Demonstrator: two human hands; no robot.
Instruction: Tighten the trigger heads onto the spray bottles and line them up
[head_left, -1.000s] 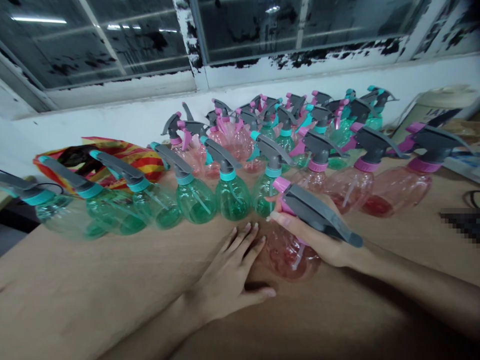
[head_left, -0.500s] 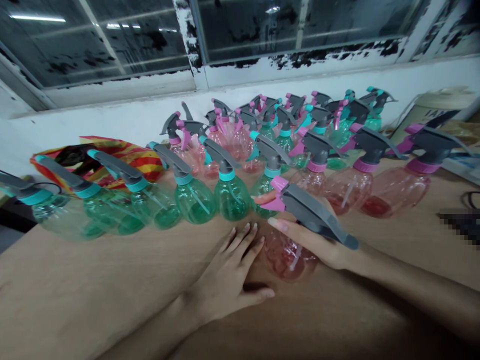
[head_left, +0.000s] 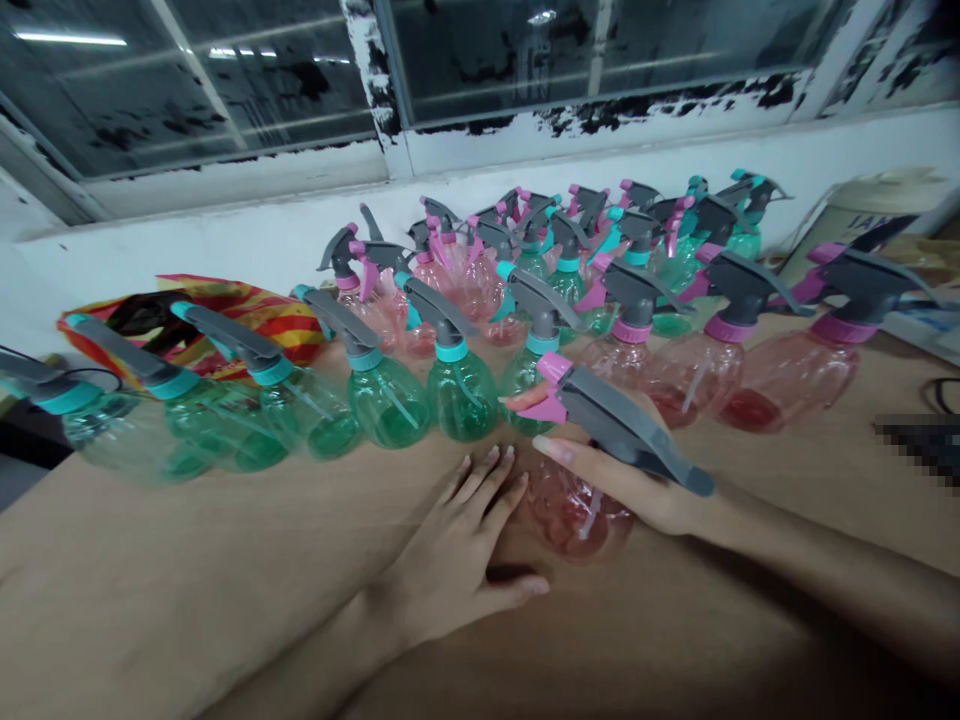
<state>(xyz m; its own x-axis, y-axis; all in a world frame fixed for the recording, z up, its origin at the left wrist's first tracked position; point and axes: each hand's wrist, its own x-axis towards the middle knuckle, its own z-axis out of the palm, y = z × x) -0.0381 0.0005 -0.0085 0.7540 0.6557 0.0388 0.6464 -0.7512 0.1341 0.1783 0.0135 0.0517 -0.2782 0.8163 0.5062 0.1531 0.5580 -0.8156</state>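
Where any writing can be read, it is only the letters "IA" on a cream canister (head_left: 862, 215) at far right; a pixelated patch (head_left: 919, 445) at right stays unreadable

Right hand (head_left: 622, 480): closed in a firm grasp around the neck of a pink plastic spray bottle (head_left: 574, 515), forearm entering from near right, thumb and fingers on either side of the grey trigger head (head_left: 622, 425)

Left hand (head_left: 450, 560): released, palm down, fingers spread on a tan table (head_left: 187, 580), just left of the pink plastic spray bottle, forearm entering from near left

Beyond both hands: green spray bottles (head_left: 390, 405) crowd the left and middle, pink spray bottles (head_left: 795, 375) the right, all with grey triggers and mostly teal or pink collars, packed close toward the far edge

Also: a red-and-yellow striped bag (head_left: 247, 325) behind the left group, and a white-framed window (head_left: 570, 60) with peeling paint along the far side
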